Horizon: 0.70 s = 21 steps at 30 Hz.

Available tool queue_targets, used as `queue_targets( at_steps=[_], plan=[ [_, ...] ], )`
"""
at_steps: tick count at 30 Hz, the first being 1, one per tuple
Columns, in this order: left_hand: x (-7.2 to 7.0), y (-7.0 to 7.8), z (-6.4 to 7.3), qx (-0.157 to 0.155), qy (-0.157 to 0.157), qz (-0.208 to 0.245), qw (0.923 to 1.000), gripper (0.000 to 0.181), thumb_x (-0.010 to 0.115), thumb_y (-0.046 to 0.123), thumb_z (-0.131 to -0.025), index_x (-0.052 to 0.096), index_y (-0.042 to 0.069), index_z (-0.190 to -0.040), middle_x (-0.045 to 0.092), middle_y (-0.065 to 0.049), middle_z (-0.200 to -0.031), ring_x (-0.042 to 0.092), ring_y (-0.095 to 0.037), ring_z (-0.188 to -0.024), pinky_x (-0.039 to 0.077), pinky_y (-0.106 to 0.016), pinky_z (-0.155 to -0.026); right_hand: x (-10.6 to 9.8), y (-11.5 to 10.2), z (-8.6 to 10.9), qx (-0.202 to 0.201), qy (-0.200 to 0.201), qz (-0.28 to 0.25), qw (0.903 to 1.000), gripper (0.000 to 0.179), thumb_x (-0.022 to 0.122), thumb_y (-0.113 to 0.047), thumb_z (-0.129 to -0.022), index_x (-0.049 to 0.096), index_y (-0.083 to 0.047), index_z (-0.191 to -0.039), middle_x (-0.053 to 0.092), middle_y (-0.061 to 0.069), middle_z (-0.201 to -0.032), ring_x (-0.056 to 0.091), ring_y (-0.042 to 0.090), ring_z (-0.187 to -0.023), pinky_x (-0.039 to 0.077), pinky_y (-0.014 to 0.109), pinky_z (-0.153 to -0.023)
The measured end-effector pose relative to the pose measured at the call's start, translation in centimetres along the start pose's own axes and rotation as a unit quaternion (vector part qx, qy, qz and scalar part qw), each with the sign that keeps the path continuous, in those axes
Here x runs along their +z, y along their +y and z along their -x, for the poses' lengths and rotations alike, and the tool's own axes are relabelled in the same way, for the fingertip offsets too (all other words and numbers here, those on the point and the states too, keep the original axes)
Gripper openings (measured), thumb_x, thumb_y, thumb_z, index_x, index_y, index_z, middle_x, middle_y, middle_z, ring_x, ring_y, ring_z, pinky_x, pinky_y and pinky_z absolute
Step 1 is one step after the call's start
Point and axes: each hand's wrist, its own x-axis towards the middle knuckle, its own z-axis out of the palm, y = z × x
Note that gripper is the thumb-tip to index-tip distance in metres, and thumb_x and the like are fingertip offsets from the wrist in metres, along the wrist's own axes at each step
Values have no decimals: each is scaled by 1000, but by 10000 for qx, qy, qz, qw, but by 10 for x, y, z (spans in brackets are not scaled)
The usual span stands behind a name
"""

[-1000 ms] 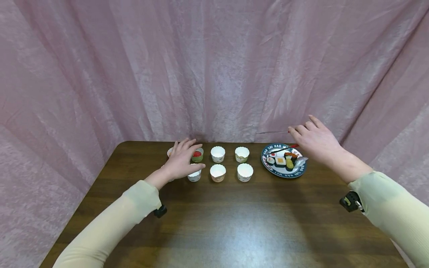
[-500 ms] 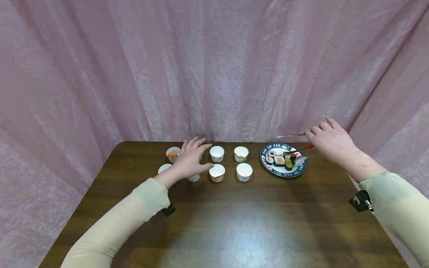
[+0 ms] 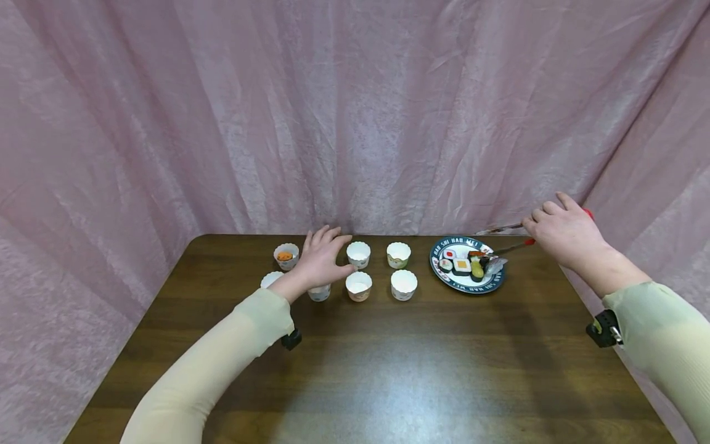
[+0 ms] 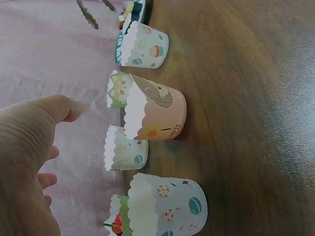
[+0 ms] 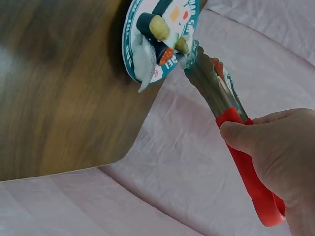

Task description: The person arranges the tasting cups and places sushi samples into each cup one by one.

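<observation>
My right hand grips red-handled metal tongs. The tongs' two arms stand apart, their tips over the right rear of a blue-rimmed plate. On that plate lie several sushi pieces and something silvery and fish-like. No food shows between the tong tips. My left hand, fingers spread and holding nothing, hovers over the left part of two rows of scalloped paper cups. It hides one rear cup, which the left wrist view shows as green with a strawberry-like red piece inside.
An orange piece sits in the rear left cup. The cups farther right look white inside. A pink curtain hangs right behind the brown wooden table.
My right hand has moved right with the tongs, their tips now over the plate's right side. The left hand has shifted slightly right, uncovering the cup with the orange piece.
</observation>
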Motion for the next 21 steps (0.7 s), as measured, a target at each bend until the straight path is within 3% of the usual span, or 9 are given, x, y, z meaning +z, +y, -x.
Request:
queue_targets(
  at_steps=[9,21],
  plan=[
    [5,-3,-15,-214,-164,33,9996,76,69,45,-94,43,17,-160,26,-15,-172,11,-40,-162,2,-70,-127,-3,3,-9,-125,-120,193,9997,20,69,4,-85,76,-8,-100,74,12,-96,61,39,-102,35,69,-113],
    [10,-6,-20,-445,-365,-2,9983,76,68,45,-96,41,18,-161,24,-13,-172,8,-39,-162,-1,-68,-127,-5,0,-23,-243,-385,259,9986,21,66,3,-87,77,-14,-87,74,9,-91,62,36,-101,36,68,-113]
  ],
)
